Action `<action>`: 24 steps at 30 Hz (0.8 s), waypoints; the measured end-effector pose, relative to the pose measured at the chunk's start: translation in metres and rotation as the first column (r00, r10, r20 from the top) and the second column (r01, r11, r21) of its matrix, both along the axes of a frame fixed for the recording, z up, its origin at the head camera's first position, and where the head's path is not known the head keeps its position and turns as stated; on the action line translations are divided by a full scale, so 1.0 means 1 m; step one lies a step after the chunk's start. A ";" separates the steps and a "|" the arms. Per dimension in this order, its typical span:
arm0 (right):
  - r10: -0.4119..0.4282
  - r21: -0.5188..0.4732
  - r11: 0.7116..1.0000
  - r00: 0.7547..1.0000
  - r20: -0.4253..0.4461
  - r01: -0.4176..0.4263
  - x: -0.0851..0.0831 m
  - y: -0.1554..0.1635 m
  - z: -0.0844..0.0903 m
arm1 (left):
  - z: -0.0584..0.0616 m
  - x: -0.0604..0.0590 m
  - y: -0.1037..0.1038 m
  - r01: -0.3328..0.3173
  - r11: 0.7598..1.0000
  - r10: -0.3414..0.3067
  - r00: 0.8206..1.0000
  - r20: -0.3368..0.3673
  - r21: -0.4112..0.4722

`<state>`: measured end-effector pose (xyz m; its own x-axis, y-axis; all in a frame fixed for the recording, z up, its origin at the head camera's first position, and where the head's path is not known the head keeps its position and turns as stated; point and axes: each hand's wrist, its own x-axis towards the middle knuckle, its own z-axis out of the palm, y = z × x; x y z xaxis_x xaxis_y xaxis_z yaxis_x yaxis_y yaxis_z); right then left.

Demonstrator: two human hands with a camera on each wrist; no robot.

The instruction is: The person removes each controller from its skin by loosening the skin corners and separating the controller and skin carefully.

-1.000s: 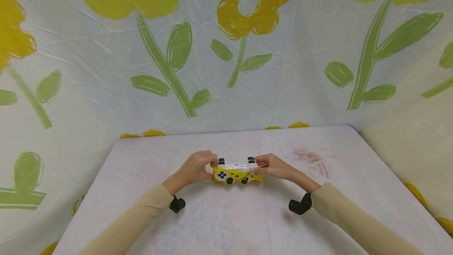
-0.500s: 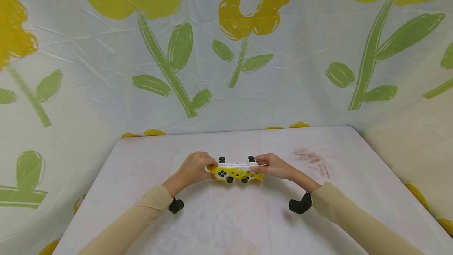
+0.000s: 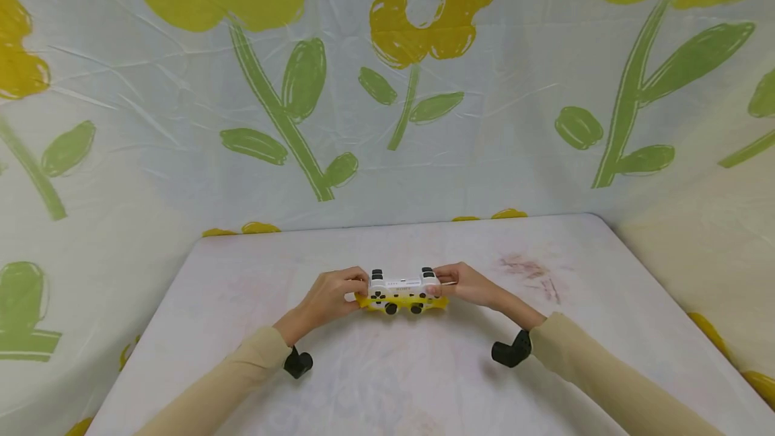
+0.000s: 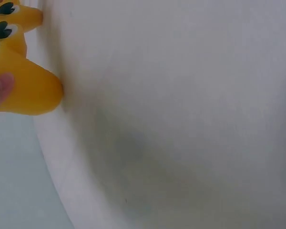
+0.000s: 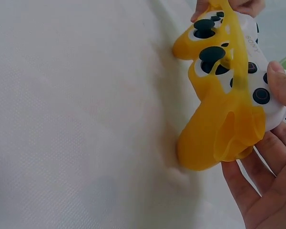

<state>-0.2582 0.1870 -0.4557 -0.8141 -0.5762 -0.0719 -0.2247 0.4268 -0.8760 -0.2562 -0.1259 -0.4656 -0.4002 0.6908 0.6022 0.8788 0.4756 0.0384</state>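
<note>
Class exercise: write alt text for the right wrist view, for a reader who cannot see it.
A yellow silicone cover hangs half peeled off a white game controller, held at its near end by the right hand above a white table.

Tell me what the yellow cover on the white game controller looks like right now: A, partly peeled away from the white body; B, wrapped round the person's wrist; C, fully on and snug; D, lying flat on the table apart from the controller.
A: in the right wrist view the yellow cover gapes loose off the white game controller, with both hands at its ends.
</note>
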 end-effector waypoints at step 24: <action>-0.002 0.006 1.000 1.000 -0.007 0.002 -0.002 0.000 -0.002 | 0.007 0.007 -0.001 -0.152 0.980 0.161 0.985 0.065 -0.133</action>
<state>-0.2598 0.1866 -0.4579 -0.8159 -0.5740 -0.0697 -0.2298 0.4324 -0.8719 -0.2488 -0.1273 -0.4584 -0.5500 0.6848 0.4780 0.7901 0.6122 0.0320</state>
